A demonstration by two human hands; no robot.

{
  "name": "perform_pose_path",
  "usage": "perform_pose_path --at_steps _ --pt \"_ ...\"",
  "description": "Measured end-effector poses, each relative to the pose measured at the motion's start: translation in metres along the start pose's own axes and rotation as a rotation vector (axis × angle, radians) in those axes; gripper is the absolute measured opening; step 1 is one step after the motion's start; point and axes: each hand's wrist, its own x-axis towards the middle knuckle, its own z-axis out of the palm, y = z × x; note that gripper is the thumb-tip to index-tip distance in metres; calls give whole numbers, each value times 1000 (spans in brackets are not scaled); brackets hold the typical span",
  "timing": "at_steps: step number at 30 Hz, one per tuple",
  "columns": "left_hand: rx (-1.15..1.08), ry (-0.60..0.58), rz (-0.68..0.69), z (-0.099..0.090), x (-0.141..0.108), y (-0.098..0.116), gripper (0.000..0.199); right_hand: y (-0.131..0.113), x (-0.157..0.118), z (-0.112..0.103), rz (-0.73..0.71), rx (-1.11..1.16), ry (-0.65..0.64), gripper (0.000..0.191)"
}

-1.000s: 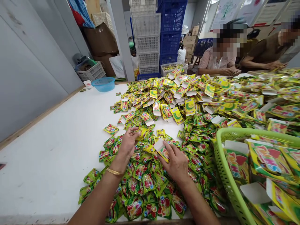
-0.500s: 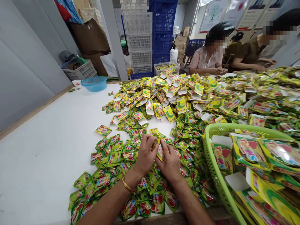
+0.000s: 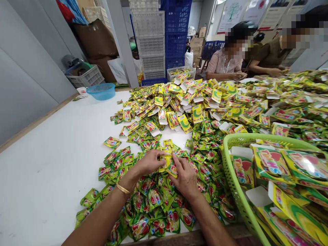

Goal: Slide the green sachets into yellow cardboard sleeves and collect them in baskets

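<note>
Both hands work at a small yellow carton (image 3: 169, 160) with green and red print, held low over a heap of green sachets (image 3: 153, 198). My right hand (image 3: 186, 176) grips its right side, the thumb below and the fingers above. From the left, my left hand (image 3: 150, 162) reaches in with its index finger along the carton's upper end and its thumb against it; the other fingers are curled. Part of the carton is hidden behind the fingers. Another small yellow carton (image 3: 167, 142) lies just beyond the fingertips.
At right stands a green basket (image 3: 229, 171) of filled cartons. A large pile of cartons (image 3: 189, 99) covers the far side of the white table (image 3: 46, 164). A blue basin (image 3: 101, 91) sits at the far left. Two people (image 3: 224, 65) sit across the table, with stacked crates (image 3: 151, 41) behind.
My left hand has shifted left and its wrist has turned, the index finger now stretched along the carton. More of the carton's yellow side shows. My right hand stays nearly in place.
</note>
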Motion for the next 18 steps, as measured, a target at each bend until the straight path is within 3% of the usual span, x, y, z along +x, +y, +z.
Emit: perform_pose_path --at_steps 5,11,14,18 --pt "225 63 18 2 1 5 29 0 1 0 -46 -2 -8 71" --pt "-30 241 52 17 3 1 22 -2 0 3 -22 117 -26 69" --pt "5 203 10 17 5 0 23 -2 0 4 -20 158 -29 70" --pt "182 85 52 14 8 7 23 1 0 5 -28 171 -34 72"
